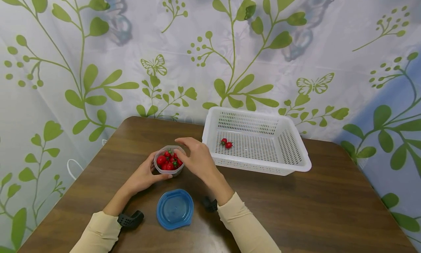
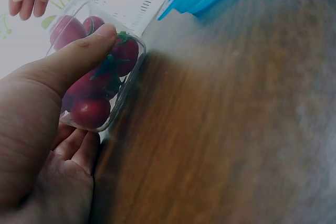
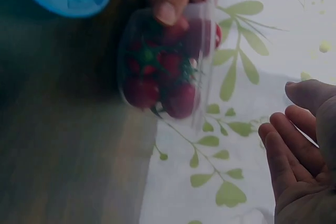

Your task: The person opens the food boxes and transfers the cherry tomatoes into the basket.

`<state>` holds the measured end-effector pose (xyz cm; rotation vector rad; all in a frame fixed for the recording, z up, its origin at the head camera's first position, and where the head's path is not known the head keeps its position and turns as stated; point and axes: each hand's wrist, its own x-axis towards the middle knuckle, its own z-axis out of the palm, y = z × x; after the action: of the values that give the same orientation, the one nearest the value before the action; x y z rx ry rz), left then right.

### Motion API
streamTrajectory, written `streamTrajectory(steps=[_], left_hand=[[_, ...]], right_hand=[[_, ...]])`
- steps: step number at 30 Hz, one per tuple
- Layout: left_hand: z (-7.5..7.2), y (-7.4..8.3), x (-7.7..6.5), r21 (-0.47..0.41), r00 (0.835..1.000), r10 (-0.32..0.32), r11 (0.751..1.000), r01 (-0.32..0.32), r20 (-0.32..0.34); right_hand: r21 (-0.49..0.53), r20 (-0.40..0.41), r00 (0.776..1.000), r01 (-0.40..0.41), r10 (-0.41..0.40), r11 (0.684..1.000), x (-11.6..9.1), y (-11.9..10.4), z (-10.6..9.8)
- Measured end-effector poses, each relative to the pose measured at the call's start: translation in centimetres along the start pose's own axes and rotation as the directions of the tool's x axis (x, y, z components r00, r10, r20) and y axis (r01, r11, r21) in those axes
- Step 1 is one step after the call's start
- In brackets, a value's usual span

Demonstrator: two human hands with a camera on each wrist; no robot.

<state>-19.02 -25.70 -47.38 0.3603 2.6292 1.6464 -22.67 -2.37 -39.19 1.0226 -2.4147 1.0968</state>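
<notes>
Cream sleeves (image 1: 247, 225) lie nearest, left hand (image 1: 143, 176) gripping a tub (image 1: 178, 171) of tomatoes (image 1: 170, 166), right hand (image 1: 198, 160) loosely spread nearby.

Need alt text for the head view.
Left hand holding a clear tub of cherry tomatoes, right hand beside it. A blue lid lies nearer on the wooden table; a white basket at right holds two more tomatoes.

No lettering (nor any number) can be read.

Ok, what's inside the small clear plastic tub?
Round red tomatoes with green tops. From the head view, the right hand partly hides them; the left hand covers part of the tub. Tomatoes overlap, so the count is unclear.
</notes>
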Motion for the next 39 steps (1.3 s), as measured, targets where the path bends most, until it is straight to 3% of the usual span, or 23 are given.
streamTrajectory(steps=[24,39], left_hand=[[0.0,-0.3,0.1,-0.006,0.999,0.038,0.999,-0.038,0.011],[0.0,-0.2,0.0,0.016,0.999,0.037,0.999,-0.037,0.008]], right_hand=[[-0.104,0.158,0.986,-0.046,0.062,0.994,-0.3,-0.3,4.6],[-0.135,0.256,0.956,-0.11,0.142,0.985,-0.2,-0.6,5.0]])
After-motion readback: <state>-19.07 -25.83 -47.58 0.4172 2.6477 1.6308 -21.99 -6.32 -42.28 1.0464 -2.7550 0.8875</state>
